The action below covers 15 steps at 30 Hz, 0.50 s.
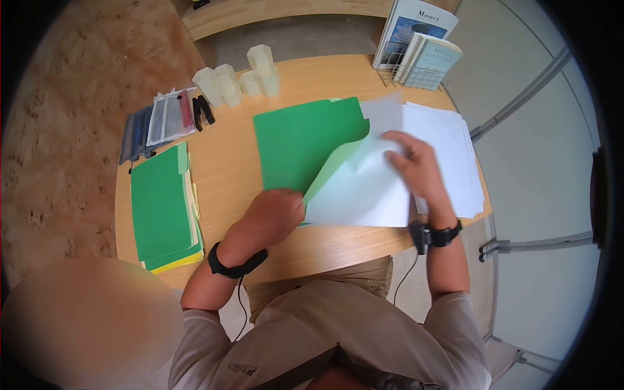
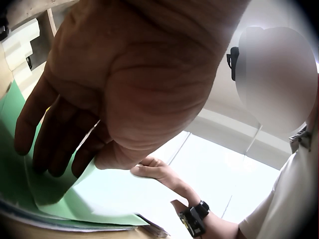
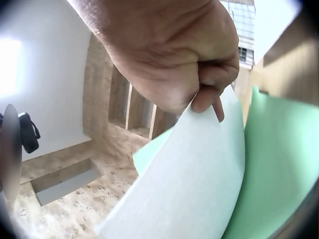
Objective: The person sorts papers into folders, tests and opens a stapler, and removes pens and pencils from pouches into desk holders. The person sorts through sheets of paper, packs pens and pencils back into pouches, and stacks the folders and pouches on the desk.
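A green folder (image 1: pixel 302 140) lies on the table, its front cover curled back so that the light green inside shows. At the cover's near edge, my left hand (image 1: pixel 274 213) grips it between thumb and fingers. White paper (image 1: pixel 367 192) spreads out from under the raised cover. My right hand (image 1: pixel 417 166) pinches the paper's edge on the right; in the right wrist view, the sheet (image 3: pixel 184 174) hangs bent from the thumb and fingertips. Just beyond that hand is a stack of white paper (image 1: pixel 448 162).
More green folders (image 1: pixel 162 201) with a yellow one beneath lie at the left. Behind them are zip pouches (image 1: pixel 166 120) and a black stapler-like object (image 1: pixel 203 112). Translucent hexagonal holders (image 1: pixel 227 84) stand at the back. Books (image 1: pixel 432 62) fill a wire rack at back right.
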Motion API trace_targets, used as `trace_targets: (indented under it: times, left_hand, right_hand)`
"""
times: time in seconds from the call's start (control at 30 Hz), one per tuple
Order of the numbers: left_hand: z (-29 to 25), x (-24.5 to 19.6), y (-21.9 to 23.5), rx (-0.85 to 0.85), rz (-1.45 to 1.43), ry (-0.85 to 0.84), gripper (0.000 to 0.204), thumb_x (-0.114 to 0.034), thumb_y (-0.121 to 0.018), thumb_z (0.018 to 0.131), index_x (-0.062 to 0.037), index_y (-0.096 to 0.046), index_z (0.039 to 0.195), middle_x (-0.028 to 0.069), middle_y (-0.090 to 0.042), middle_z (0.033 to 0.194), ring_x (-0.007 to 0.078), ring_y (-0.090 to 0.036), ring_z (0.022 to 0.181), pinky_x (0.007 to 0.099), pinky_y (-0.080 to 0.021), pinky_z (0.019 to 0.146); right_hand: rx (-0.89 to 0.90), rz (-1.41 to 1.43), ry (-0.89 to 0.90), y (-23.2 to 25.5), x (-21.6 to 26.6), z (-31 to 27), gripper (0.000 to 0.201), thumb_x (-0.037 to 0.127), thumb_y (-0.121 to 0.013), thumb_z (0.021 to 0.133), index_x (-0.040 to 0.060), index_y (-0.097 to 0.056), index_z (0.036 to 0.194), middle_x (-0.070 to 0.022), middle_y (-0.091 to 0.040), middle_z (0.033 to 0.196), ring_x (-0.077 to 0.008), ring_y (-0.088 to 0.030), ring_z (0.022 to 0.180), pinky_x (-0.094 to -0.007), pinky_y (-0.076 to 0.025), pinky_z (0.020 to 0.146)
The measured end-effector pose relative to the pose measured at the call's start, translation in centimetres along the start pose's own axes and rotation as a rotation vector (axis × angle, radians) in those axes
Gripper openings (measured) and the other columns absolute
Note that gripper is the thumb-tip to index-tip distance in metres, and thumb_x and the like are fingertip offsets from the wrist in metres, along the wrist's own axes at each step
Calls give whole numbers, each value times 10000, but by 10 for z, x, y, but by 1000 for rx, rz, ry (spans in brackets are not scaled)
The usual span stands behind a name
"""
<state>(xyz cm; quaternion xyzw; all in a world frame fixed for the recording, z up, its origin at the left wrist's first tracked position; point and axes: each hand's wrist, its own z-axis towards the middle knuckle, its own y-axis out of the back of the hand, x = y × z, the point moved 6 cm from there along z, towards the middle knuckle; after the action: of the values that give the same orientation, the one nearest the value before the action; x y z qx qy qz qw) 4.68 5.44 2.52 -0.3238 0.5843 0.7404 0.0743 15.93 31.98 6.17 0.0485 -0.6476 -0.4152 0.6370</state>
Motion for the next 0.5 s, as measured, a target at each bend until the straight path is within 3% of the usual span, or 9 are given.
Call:
trace_targets:
  times: [0.03,0.13,0.17,0.23,0.27,0.33,0.4,0.47,0.5]
  left_hand:
    - [-1,-2,3,20,0,35,228,-134,-569,919,24,-573,755,247,-606,749,460,-592,706,522,-481,642]
    - [-1,-3,9,44,-4,81,232,-123,-562,919,30,-576,746,265,-610,740,476,-600,694,532,-487,635]
    - [-1,-1,9,48,-7,95,244,-133,-561,924,31,-575,744,267,-608,732,483,-597,687,536,-486,639]
    - [-1,1,9,43,-16,96,249,-142,-573,921,28,-569,740,265,-595,731,479,-582,685,529,-467,628]
    - [0,2,9,39,-22,98,255,-151,-585,919,25,-563,736,263,-583,729,475,-568,682,521,-448,617]
    - [0,5,7,42,-21,96,257,-156,-586,922,26,-565,741,264,-584,733,475,-569,684,520,-449,619]
    - [-1,6,7,49,-18,96,261,-161,-588,925,27,-567,746,265,-586,736,475,-570,686,520,-450,621]
    - [-1,6,9,57,-32,99,265,-170,-595,931,30,-570,760,266,-589,745,477,-575,695,517,-452,625]
    - [-1,6,10,61,-30,103,265,-170,-595,931,30,-570,760,266,-589,745,477,-575,695,517,-452,625]
  right_hand:
    - [-31,65,63,20,-7,1,315,15,-689,890,62,-705,1201,27,-608,805,-56,-465,654,-249,-440,598]
    - [-36,6,-111,94,-42,-1,314,-39,-653,906,39,-690,1207,16,-673,992,-88,-558,835,-256,-493,783]
    - [-71,55,6,111,-59,0,312,-43,-647,910,34,-688,1209,5,-688,1026,-111,-593,893,-261,-497,849]
    - [-37,-19,-161,141,-93,-5,312,-45,-645,909,36,-691,1207,0,-684,1074,-107,-593,959,-274,-496,889]
    - [-38,-21,-161,151,-106,-7,312,-45,-645,909,36,-691,1207,0,-684,1074,-107,-593,959,-274,-496,889]
    - [-29,-58,-356,163,-147,-12,323,-21,-679,889,38,-692,1207,-35,-699,1113,-135,-603,1016,-306,-497,933]
    - [-22,-193,-340,170,-183,-15,332,-1,-698,881,37,-690,1210,-71,-698,1146,-175,-620,1045,-326,-502,940]
    - [-12,-325,-324,166,-180,-17,343,19,-717,872,35,-689,1214,-108,-697,1179,-215,-637,1075,-345,-508,947]
    - [-87,-468,-212,170,-170,-20,357,35,-732,863,32,-687,1217,-139,-680,1216,-260,-641,1101,-359,-511,951]
